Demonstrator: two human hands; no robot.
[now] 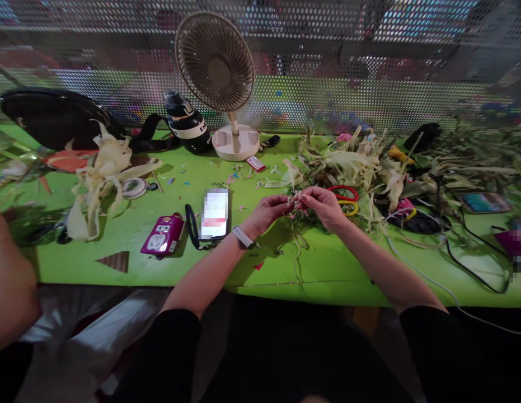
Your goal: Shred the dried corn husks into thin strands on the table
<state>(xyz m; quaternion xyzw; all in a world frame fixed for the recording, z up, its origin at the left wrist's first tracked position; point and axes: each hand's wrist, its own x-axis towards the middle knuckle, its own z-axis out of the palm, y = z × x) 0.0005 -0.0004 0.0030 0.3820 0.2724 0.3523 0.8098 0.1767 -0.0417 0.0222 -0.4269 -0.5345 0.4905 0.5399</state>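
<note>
Over the green table, my left hand (266, 215) and my right hand (325, 208) meet with fingertips pinched together. Between them is a small bundle of thin plant strands (297, 240), whose loose ends trail down toward the table's front edge. The fingers hide most of the bundle, so its exact form is unclear. Just behind my right hand lie scissors with red and yellow handles (351, 208), partly covered. A pile of dried corn husks (348, 162) spreads behind both hands. A lit phone (215, 215) rests to the left of my left wrist.
A purple socket block (163, 235) lies left of the phone. Behind stand a fan (235, 143) and a black bottle (188, 126), with a black bag (62, 117) farther left. More husks (111, 159) and a tape roll (134, 188) lie left. A white cable (428, 280) crosses the right side.
</note>
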